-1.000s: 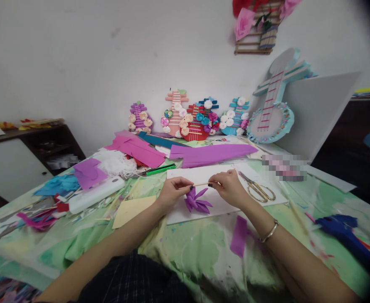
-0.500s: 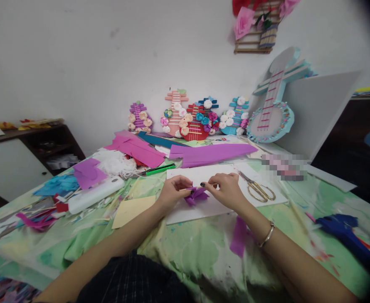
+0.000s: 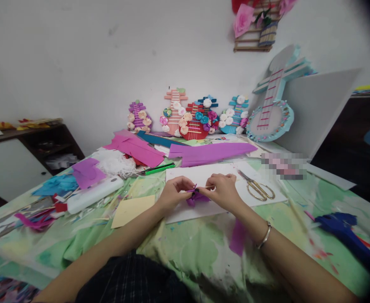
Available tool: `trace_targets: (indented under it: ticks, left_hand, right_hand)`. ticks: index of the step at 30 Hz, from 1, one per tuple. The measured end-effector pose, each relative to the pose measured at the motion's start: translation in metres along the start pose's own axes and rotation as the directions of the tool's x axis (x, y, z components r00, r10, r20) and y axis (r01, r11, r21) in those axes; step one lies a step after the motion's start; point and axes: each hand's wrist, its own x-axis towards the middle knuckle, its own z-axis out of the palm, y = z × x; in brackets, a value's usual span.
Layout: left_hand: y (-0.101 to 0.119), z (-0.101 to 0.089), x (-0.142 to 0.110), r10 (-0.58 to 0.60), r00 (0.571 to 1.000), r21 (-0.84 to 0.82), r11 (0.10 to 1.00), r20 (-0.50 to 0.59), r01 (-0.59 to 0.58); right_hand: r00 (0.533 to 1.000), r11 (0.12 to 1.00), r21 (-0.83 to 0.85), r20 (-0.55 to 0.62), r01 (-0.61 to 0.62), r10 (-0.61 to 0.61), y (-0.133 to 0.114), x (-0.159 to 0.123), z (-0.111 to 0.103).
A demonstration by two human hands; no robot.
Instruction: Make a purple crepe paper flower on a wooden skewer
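Note:
My left hand [image 3: 176, 194] pinches a small folded piece of purple crepe paper [image 3: 199, 198] between thumb and fingers, just above a white board [image 3: 185, 215]. Close against it, my right hand [image 3: 223, 191] is closed, its thumb tip meeting the paper by the left thumb. From the right fingers a thin pale stick [image 3: 209, 187] points toward the paper; its far end is hidden in the hand. Gold-handled scissors [image 3: 257, 187] lie on the board, right of my right hand. A purple paper strip [image 3: 237, 237] lies below my right wrist.
Purple crepe sheets [image 3: 216, 154], pink sheets [image 3: 137, 147] and a green cutter [image 3: 159, 168] lie behind the board. To the left are a yellow card [image 3: 133, 211] and white yarn [image 3: 117, 163]. A blue glue gun [image 3: 339, 225] sits right. Flower-decorated instrument models [image 3: 195, 122] line the wall.
My right hand has shifted slightly left, and its thumb has come up against my left thumb at the purple paper. The thin stick now shows more clearly between the right fingers.

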Motion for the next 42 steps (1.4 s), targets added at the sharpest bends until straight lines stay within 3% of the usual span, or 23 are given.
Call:
trace_targets:
  ticks: [4,13,22,26,31,42]
  left_hand:
    - [-0.001,-0.001,0.000,0.048,0.999,0.034,0.998,-0.015,-0.047]
    - [0.004,0.000,-0.003,0.231,0.972,0.294,0.933,-0.049,-0.207]
    - [0.008,0.002,-0.006,0.169,0.985,0.288,0.945,-0.017,-0.157]
    - [0.010,0.003,-0.006,0.231,0.973,0.422,0.883,-0.007,-0.207]
    - [0.015,0.005,-0.009,0.319,0.947,0.447,0.842,0.038,-0.302]
    - [0.008,-0.003,-0.004,0.225,0.969,0.501,0.830,0.100,-0.244]
  right_hand:
    - [1.000,1.000,0.028,-0.012,-0.005,0.006,-0.002,0.000,-0.001]
    - [0.992,0.997,0.073,-0.126,-0.004,0.013,-0.001,-0.002,-0.001]
    - [0.975,0.990,0.093,-0.206,0.103,-0.081,0.001,-0.002,-0.001]
    - [0.961,0.982,0.101,-0.242,0.162,-0.134,0.004,-0.002,0.000]
    - [0.941,0.972,0.080,-0.279,0.219,-0.190,0.007,-0.002,0.001]
    - [0.898,0.947,-0.067,-0.303,0.314,-0.320,0.008,-0.003,0.003]
